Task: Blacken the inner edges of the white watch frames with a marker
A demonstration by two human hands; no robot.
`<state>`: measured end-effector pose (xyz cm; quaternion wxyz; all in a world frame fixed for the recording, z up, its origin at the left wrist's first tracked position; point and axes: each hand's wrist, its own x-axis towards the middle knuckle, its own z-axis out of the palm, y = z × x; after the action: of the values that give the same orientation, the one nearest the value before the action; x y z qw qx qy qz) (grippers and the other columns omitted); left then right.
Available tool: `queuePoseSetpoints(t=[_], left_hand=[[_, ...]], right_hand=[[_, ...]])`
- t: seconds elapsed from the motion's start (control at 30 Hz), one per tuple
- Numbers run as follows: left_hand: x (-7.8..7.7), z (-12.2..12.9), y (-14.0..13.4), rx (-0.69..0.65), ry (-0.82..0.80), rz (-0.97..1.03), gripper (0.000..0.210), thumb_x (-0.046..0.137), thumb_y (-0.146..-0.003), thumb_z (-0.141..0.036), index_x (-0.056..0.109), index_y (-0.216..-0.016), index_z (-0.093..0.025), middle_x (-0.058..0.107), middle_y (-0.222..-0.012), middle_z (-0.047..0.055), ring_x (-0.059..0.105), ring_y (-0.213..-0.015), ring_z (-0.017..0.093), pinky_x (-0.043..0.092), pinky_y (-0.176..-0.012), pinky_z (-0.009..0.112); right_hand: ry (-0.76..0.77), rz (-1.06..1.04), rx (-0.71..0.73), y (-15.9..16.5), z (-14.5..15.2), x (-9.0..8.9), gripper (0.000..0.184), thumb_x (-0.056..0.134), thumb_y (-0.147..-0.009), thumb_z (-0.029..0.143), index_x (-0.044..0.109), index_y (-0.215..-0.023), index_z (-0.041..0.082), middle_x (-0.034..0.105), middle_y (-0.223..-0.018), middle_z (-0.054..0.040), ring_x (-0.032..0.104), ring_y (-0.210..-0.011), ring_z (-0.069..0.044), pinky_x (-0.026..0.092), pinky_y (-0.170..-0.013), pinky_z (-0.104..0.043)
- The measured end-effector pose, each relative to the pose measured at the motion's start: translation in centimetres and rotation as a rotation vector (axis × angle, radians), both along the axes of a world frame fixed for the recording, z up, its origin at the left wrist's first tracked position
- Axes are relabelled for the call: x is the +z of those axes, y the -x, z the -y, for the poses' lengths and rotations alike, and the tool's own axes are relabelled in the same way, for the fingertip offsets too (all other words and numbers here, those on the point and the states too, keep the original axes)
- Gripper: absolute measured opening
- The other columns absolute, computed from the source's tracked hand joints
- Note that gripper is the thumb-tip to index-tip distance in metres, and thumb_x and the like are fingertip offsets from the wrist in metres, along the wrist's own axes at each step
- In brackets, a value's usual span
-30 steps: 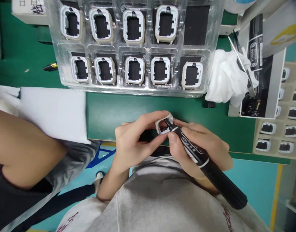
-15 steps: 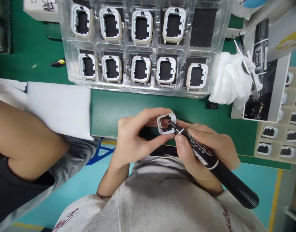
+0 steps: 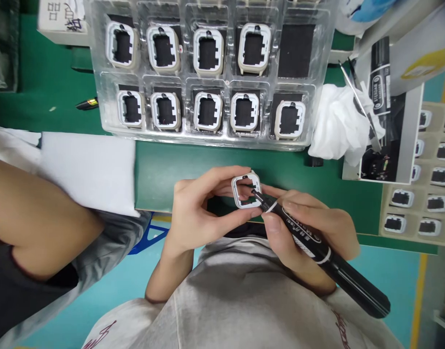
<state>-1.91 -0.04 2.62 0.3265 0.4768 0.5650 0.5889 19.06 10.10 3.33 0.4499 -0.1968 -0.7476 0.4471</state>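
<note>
Between its thumb and fingers, my left hand (image 3: 196, 208) grips a small white watch-case frame (image 3: 236, 195), rounded square with an open middle. My right hand (image 3: 313, 223) holds a black marker (image 3: 338, 271) like a pen, its cap off. The marker's tip is at the inner right edge of the frame; whether it touches cannot be made out. Beyond my hands, a clear plastic tray (image 3: 207, 139) carries several similar white frames (image 3: 289, 120), each in its own compartment over a dark pad.
Right of the tray lie a crumpled white tissue (image 3: 334, 123), a black cap (image 3: 315, 161), tweezers (image 3: 363, 109) and another marker (image 3: 380, 87) by a white box (image 3: 418, 131). A second tray (image 3: 385, 208) is far right. A co-worker's arm (image 3: 40, 213) rests beside a white cloth (image 3: 87, 169).
The view has shifted slightly, so the tray sits lower in the picture. The frame in my left hand has tilted a little, and the marker tip stays at its right inner edge.
</note>
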Motion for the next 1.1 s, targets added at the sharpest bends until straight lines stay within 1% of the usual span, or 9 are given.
queuePoseSetpoints(t=[0.23,0.33,0.43,0.5,0.57,0.7,0.8,0.97,1.1], left_hand=[[-0.2,0.1,0.2,0.003,-0.008,-0.023,0.062,0.119,-0.09,-0.037,0.093,-0.147,-0.03,0.099,-0.113,0.005,0.098,-0.097,0.027,0.085,-0.094,0.035],[-0.3,0.2,0.3,0.004,-0.008,-0.031,0.067,0.12,-0.089,-0.042,0.093,-0.149,-0.032,0.099,-0.113,0.005,0.098,-0.095,0.028,0.084,-0.092,0.037],[-0.2,0.3,0.3,0.012,-0.017,-0.04,0.068,0.121,-0.087,-0.042,0.094,-0.149,-0.032,0.098,-0.11,0.005,0.098,-0.095,0.03,0.085,-0.092,0.04],[-0.2,0.3,0.2,0.023,-0.013,-0.047,0.066,0.121,-0.088,-0.041,0.094,-0.148,-0.033,0.098,-0.108,0.004,0.099,-0.095,0.031,0.086,-0.094,0.043],[-0.1,0.3,0.2,0.038,0.007,-0.058,0.063,0.12,-0.089,-0.044,0.095,-0.145,-0.033,0.098,-0.106,0.003,0.099,-0.095,0.032,0.086,-0.095,0.046],[-0.1,0.3,0.1,0.043,0.023,-0.064,0.061,0.119,-0.089,-0.05,0.096,-0.142,-0.032,0.098,-0.105,0.004,0.098,-0.09,0.033,0.087,-0.09,0.047],[-0.2,0.3,0.2,0.046,0.016,-0.063,0.061,0.119,-0.088,-0.051,0.096,-0.142,-0.033,0.098,-0.105,0.004,0.098,-0.09,0.033,0.087,-0.089,0.046],[-0.3,0.2,0.4,0.008,0.006,-0.064,0.064,0.119,-0.09,-0.047,0.095,-0.147,-0.033,0.099,-0.112,0.006,0.099,-0.096,0.033,0.088,-0.093,0.045],[-0.4,0.2,0.6,-0.02,-0.002,-0.054,0.067,0.119,-0.089,-0.043,0.094,-0.15,-0.032,0.099,-0.116,0.008,0.1,-0.099,0.032,0.087,-0.095,0.043]], right_hand=[[-0.015,-0.026,-0.07,0.4,1.0,-0.5,0.05,0.098,-0.09,0.005,0.085,-0.128,0.034,0.091,-0.094,0.0056,0.089,-0.071,-0.023,0.091,-0.097,-0.054],[0.074,-0.022,-0.14,0.5,2.1,0.2,0.041,0.093,-0.098,0.008,0.085,-0.129,0.033,0.092,-0.099,0.0031,0.091,-0.076,-0.024,0.09,-0.102,-0.057],[0.185,0.042,-0.152,0.4,3.0,1.2,0.036,0.094,-0.104,0.011,0.083,-0.127,0.037,0.092,-0.102,0.0042,0.092,-0.083,-0.025,0.088,-0.111,-0.063],[0.195,0.045,-0.148,0.5,3.2,1.4,0.033,0.095,-0.106,0.016,0.082,-0.126,0.039,0.091,-0.101,0.005,0.092,-0.084,-0.026,0.088,-0.111,-0.065],[0.186,0.048,-0.155,0.6,3.0,1.1,0.033,0.095,-0.107,0.018,0.082,-0.128,0.039,0.09,-0.1,0.0043,0.093,-0.084,-0.027,0.089,-0.108,-0.065],[0.053,-0.048,-0.126,0.8,2.2,-0.3,0.044,0.097,-0.098,0.012,0.083,-0.132,0.036,0.091,-0.097,0.0029,0.093,-0.077,-0.028,0.092,-0.097,-0.058],[0.034,-0.085,-0.129,1.0,1.7,-1.1,0.046,0.094,-0.098,0.009,0.084,-0.136,0.032,0.093,-0.099,0.0008,0.093,-0.077,-0.028,0.092,-0.099,-0.059],[-0.037,-0.189,-0.08,1.2,1.8,-1.3,0.059,0.099,-0.086,-0.002,0.086,-0.136,0.025,0.094,-0.098,-0.0002,0.093,-0.073,-0.027,0.091,-0.099,-0.054],[0.07,-0.067,-0.177,0.8,2.0,-1.2,0.042,0.093,-0.101,0.01,0.082,-0.135,0.033,0.092,-0.099,0.0016,0.092,-0.078,-0.025,0.09,-0.105,-0.062]])
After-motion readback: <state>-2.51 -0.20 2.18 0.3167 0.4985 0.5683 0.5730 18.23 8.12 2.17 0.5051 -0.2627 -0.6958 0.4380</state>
